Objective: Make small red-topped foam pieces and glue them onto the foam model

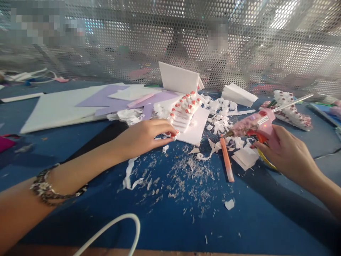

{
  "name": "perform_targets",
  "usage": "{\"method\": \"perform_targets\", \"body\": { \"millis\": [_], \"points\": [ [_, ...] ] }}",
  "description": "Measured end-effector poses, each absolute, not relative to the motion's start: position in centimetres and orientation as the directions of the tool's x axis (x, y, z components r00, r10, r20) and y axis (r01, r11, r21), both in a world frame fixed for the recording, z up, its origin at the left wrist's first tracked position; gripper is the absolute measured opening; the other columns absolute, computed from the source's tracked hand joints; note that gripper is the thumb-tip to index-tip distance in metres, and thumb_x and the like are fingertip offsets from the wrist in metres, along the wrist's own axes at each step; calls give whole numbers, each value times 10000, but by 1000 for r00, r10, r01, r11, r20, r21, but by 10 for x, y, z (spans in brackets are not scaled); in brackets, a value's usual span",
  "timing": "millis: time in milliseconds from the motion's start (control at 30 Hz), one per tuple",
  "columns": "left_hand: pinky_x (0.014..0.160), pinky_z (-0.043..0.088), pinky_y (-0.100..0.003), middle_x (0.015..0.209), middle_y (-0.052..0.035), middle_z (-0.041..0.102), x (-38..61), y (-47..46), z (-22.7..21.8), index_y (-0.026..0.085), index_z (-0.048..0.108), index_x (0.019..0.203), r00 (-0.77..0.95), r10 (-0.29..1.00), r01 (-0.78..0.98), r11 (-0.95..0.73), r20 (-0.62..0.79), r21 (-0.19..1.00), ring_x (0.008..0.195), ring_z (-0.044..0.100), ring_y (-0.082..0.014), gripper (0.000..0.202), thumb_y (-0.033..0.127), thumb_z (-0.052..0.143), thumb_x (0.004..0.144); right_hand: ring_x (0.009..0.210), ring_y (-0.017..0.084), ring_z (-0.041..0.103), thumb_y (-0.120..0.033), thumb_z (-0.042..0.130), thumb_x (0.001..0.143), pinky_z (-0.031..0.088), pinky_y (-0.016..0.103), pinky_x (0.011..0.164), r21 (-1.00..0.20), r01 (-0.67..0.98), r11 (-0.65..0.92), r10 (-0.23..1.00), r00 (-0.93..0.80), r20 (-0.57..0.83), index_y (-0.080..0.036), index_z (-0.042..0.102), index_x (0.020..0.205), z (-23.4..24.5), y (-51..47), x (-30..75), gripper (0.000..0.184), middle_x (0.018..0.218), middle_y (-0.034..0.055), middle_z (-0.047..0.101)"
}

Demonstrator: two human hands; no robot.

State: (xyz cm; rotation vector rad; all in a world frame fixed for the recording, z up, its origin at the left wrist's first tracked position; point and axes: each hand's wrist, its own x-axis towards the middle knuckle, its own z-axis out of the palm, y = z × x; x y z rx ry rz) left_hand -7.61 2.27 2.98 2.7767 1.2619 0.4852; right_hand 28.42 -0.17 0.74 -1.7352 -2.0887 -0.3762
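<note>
My left hand (150,137) reaches in beside a small white foam model (183,121) whose top carries rows of red-and-white bits. Its thumb and fingertips close on a small red-and-white piece (174,134) at the model's near corner; whether this piece is attached cannot be seen. Wrapped in my right hand (287,153) is a pink glue gun (262,122), its metal nozzle pointing left and a clear glue stick jutting from its back. Below the nozzle lies an orange cutter-like stick (226,160). Under the model is a white foam sheet (197,131).
White foam boards (61,105) and purple sheets (101,96) lie at the left. Foam scraps (221,110) and fine shavings (191,170) litter the blue table. A second decorated foam piece (290,110) sits at right. A white cable (133,217) loops in front; perforated metal (133,46) stands behind.
</note>
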Motion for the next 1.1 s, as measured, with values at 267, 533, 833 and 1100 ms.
{"method": "perform_targets", "body": {
  "millis": [267, 533, 833, 1100],
  "points": [
    [861, 370, -346, 980, -52, 647, -79, 43, 23, 227, 605, 967, 744, 640, 651, -759, 194, 7, 934, 560, -192, 260, 336, 394, 862, 603, 176, 482, -622, 430, 747, 320, 259, 531, -30, 989, 142, 923, -121, 366, -212, 405, 900, 7, -1, 286, 439, 730, 42, 530],
    [866, 353, -307, 987, -52, 644, -80, 52, 19, 215, 605, 971, 766, 626, 629, -777, 149, 25, 950, 550, -179, 267, 347, 400, 864, 592, 169, 477, -621, 425, 751, 302, 259, 525, -14, 993, 121, 938, -109, 330, -204, 424, 982, 6, 0, 286, 476, 812, 66, 563],
    [891, 351, -295, 990, -51, 636, -82, 54, 16, 210, 615, 970, 750, 645, 637, -764, 150, 103, 954, 540, -171, 268, 346, 412, 859, 694, 207, 534, -622, 420, 755, 330, 265, 544, 22, 990, 142, 925, -141, 354, -199, 430, 1006, 2, 3, 289, 492, 828, 71, 569],
    [890, 373, -298, 988, -67, 611, -80, 54, 13, 190, 608, 976, 740, 653, 644, -757, 164, 107, 965, 528, -173, 285, 350, 400, 864, 688, 209, 536, -629, 408, 755, 328, 265, 537, 30, 991, 133, 929, -136, 344, -195, 438, 1022, 4, 1, 287, 511, 818, 77, 567]
  ]
}}
